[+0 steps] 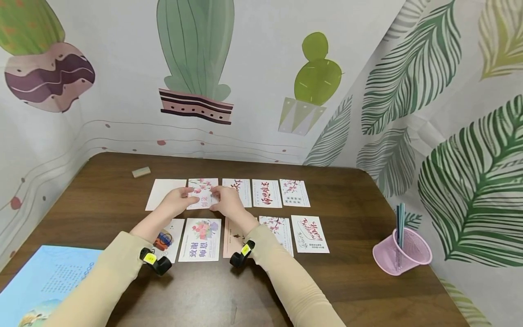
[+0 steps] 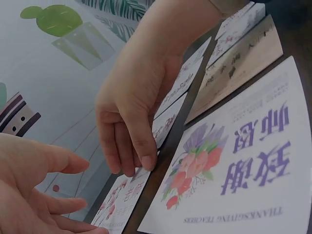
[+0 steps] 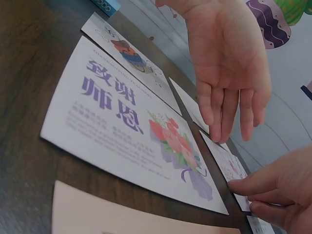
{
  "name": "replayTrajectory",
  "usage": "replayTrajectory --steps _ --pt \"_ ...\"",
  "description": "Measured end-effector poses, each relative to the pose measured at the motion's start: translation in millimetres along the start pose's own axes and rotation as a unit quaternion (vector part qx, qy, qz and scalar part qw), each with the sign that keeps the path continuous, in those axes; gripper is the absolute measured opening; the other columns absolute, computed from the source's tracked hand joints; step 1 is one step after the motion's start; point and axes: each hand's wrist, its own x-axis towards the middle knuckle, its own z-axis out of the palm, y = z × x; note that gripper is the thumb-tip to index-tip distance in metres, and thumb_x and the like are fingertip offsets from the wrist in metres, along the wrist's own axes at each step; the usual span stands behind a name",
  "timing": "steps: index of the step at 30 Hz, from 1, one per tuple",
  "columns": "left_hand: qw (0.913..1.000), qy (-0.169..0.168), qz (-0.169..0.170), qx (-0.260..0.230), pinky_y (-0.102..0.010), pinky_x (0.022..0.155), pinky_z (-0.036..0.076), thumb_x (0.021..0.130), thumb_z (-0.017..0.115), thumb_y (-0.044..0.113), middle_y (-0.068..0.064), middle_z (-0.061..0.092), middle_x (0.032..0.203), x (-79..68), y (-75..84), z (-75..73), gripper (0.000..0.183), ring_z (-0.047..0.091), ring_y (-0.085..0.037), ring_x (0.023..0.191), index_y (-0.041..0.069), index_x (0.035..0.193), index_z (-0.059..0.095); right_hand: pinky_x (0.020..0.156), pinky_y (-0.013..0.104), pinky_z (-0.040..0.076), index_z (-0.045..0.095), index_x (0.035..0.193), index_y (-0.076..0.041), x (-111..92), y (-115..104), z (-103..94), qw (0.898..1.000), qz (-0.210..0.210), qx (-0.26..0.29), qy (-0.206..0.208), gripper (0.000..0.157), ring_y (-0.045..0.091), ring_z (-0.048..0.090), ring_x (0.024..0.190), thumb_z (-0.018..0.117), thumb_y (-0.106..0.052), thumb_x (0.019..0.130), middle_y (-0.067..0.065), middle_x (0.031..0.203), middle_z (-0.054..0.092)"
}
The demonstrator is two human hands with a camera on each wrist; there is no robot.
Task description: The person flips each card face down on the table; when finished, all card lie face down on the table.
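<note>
A white card with pink blossoms (image 1: 199,193) lies in the back row, with a hand at each side of it. At its right end my right hand (image 1: 229,200) has the thumb and bent fingers around the edge, overlapping the print. My left hand (image 1: 173,202) reaches over its left side, fingers extended. In the right wrist view the left hand (image 3: 229,68) shows its palm and straight fingers. Nearer to me lies a card with a bouquet and purple characters (image 2: 253,141). The left forearm partly covers a card with a colourful drawing (image 1: 171,236).
Back row: a blank white card (image 1: 161,190) and several printed cards, including a red-lettered one (image 1: 267,193). A peach card (image 1: 230,236) and a birthday card (image 1: 309,234) lie in front. A pink mesh pen holder (image 1: 402,254), blue folder (image 1: 53,272) and small eraser-like block (image 1: 141,172) stand around.
</note>
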Motion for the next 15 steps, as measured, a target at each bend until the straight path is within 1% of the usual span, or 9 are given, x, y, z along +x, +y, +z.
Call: replayTrajectory --steps 5,7,9,12,15 --pt "1.0000 -0.002 -0.007 -0.006 -0.057 0.114 0.031 0.099 0.051 0.026 -0.035 0.027 0.152 1.5 0.5 -1.3 0.066 0.028 -0.048 0.140 -0.009 0.149 0.027 0.092 0.024 0.052 0.064 0.127 -0.007 1 1 1.2 1.000 0.004 -0.003 0.009 0.051 0.017 0.064 0.107 0.080 -0.008 0.079 0.006 0.116 0.071" --pt "1.0000 0.004 -0.002 -0.008 -0.057 0.114 0.031 0.099 0.051 0.025 -0.034 0.028 0.152 3.7 0.0 -3.4 0.065 0.029 -0.048 0.140 -0.008 0.149 0.026 0.092 0.024 0.052 0.064 0.127 -0.007 2 2 2.1 1.000 0.004 -0.001 0.011 0.051 0.016 0.064 0.108 0.081 -0.008 0.079 0.005 0.117 0.071" --pt "0.9999 0.010 0.010 -0.006 -0.058 0.114 0.031 0.099 0.051 0.024 -0.033 0.028 0.153 7.6 -0.5 -7.1 0.065 0.030 -0.048 0.140 -0.009 0.149 0.025 0.092 0.023 0.052 0.064 0.127 -0.007 3 2 3.0 1.000 0.003 0.001 0.013 0.051 0.016 0.065 0.108 0.081 -0.008 0.079 0.005 0.117 0.071" --pt "0.9991 0.022 0.035 0.007 -0.058 0.112 0.034 0.099 0.051 0.020 -0.032 0.030 0.152 18.2 -1.4 -14.3 0.063 0.034 -0.048 0.137 -0.009 0.149 0.026 0.092 0.023 0.052 0.064 0.126 -0.007 3 2 3.7 1.000 0.003 0.003 0.014 0.051 0.016 0.065 0.108 0.081 -0.007 0.078 0.005 0.117 0.071" --pt "0.9978 0.029 0.053 0.026 -0.058 0.111 0.035 0.097 0.054 0.016 -0.031 0.031 0.152 33.5 -2.7 -21.5 0.063 0.034 -0.048 0.137 -0.010 0.148 0.028 0.092 0.023 0.052 0.064 0.126 -0.006 3 1 3.8 1.000 0.004 0.003 0.016 0.052 0.017 0.065 0.108 0.081 -0.006 0.078 0.006 0.116 0.071"
